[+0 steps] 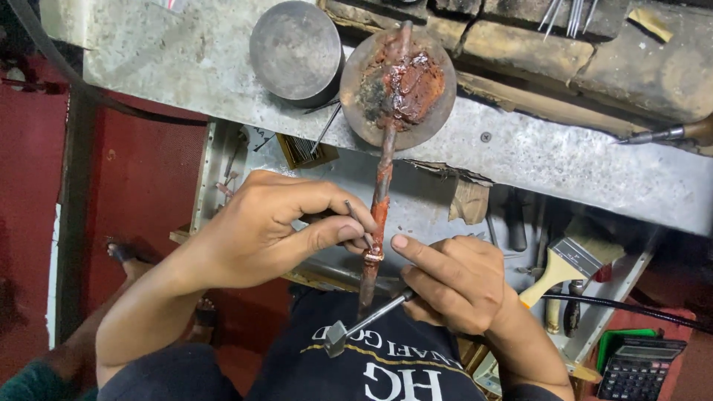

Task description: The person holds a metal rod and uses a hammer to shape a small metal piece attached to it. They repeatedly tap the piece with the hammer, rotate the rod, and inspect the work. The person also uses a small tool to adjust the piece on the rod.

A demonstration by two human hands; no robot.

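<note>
A long tapered rod (383, 186), crusted rust-red and mottled, ran from a round metal dish (398, 87) on the grey stone table (564, 160) down toward the person's lap. The dish was shallow, its bed caked with reddish-brown and charred black residue. Beside it stood a plain dull-grey metal cylinder (295, 50) with a smooth flat top.

Low on the rod sat a small metal ring (373, 256), pale and shiny. The left hand (271, 226) had its grip closed on a thin dark pointed tool (358, 223), pinched between thumb and forefinger, its tip just beside the ring. The right hand (453, 278) had its grip closed on the slim steel handle of a small hammer (356, 325), whose blocky head hung over the dark shirt, while its forefinger stretched toward the ring.

Below the table, an open tray (601, 297) held a wooden-handled paintbrush (568, 261) with pale bristles and some dark tools. A black calculator (639, 367) lay at the lower right.
</note>
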